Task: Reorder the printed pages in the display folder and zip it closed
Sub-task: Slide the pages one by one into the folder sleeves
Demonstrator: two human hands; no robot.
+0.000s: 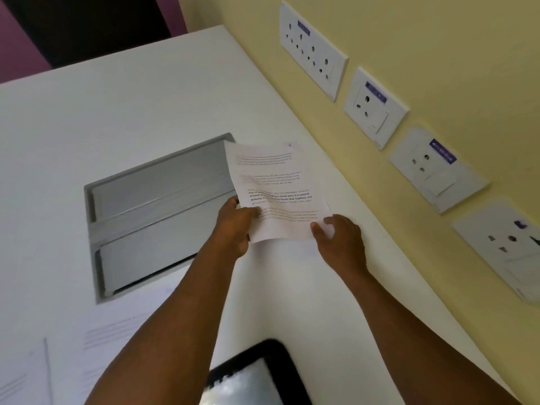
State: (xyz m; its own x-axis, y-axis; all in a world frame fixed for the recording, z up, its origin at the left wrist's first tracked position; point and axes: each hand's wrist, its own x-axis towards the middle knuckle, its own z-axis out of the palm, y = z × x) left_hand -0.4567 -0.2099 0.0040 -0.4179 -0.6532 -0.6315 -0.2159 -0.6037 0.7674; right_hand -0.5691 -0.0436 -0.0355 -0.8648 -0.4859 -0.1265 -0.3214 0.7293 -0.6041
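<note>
One printed page (277, 191) is held above the white table (146, 97), near the right wall. Left hand (238, 222) pinches its near left edge; right hand (343, 241) touches its near right corner, fingers relaxed. Five socket plates (314, 48) line the wall

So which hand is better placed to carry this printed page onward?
Probably the left hand: it already pinches the printed page at its lower left edge, whereas the right hand only touches the lower right corner with relaxed fingers.
</note>
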